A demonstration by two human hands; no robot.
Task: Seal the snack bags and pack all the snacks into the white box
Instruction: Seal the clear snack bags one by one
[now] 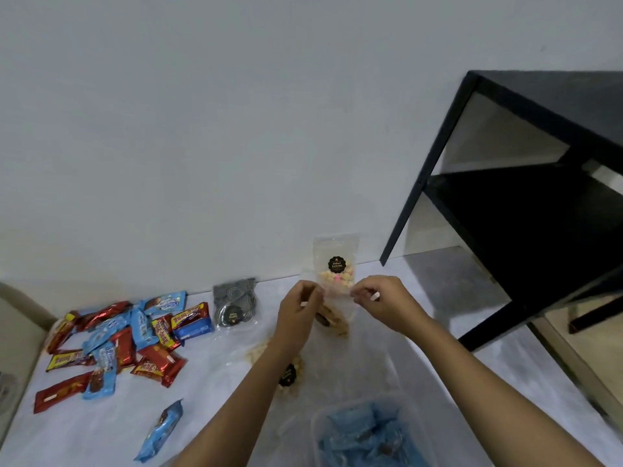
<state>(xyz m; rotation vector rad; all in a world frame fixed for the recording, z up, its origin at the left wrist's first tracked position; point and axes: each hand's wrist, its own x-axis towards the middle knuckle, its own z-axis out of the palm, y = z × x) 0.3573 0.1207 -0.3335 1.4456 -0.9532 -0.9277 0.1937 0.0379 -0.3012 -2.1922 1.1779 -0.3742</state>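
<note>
Both hands are raised over the white surface [209,382], the left hand [298,310] and right hand [381,298] each pinching one end of the top edge of a clear snack bag [332,318] of brown biscuits – fingers closed on the plastic. Behind it a bag of pastel biscuits [336,264] stands against the wall. The white box [367,429], holding blue packets, sits at the near edge – red and blue wrapped snacks [124,338] lie scattered to the left.

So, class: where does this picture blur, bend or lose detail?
Head view: the wide lens bends the black shelf; the box at the bottom edge is smeared; the clear bag between both hands barely shows; flat, even light.
</note>
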